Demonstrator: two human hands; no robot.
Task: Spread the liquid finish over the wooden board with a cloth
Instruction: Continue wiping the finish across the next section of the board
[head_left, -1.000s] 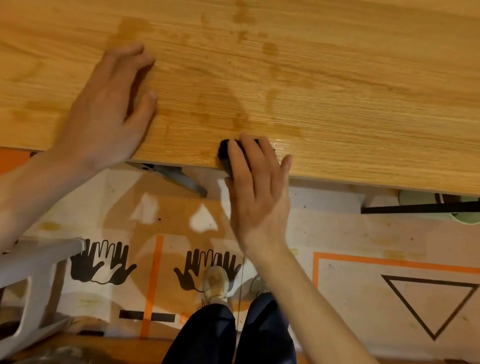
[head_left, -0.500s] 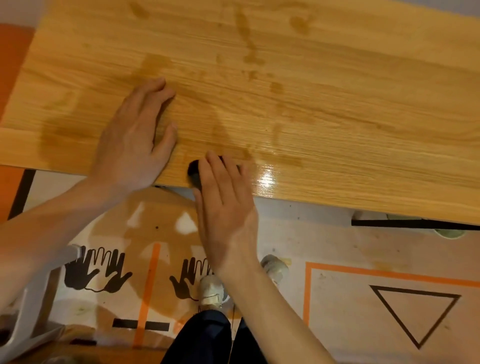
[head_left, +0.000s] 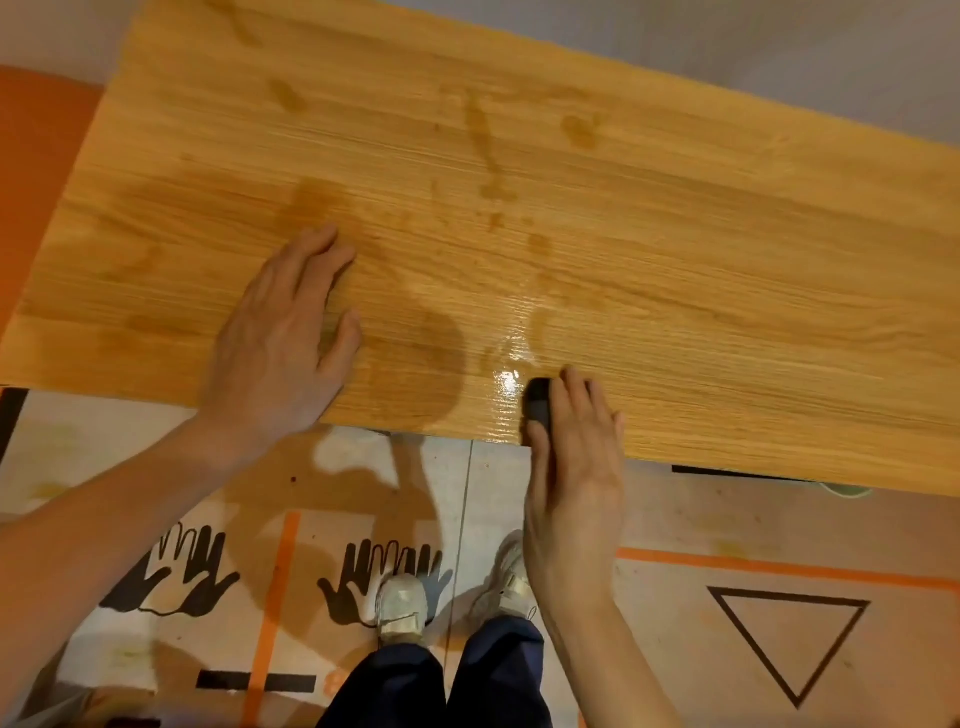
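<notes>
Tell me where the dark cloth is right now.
Head view: the dark cloth sits under the right hand at the wooden board's near edge, beside a glossy wet patch.

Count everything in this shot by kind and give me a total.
Wooden board: 1
Dark cloth: 1
Hands: 2, left hand and right hand
Shoes: 2, and
Total: 6
</notes>
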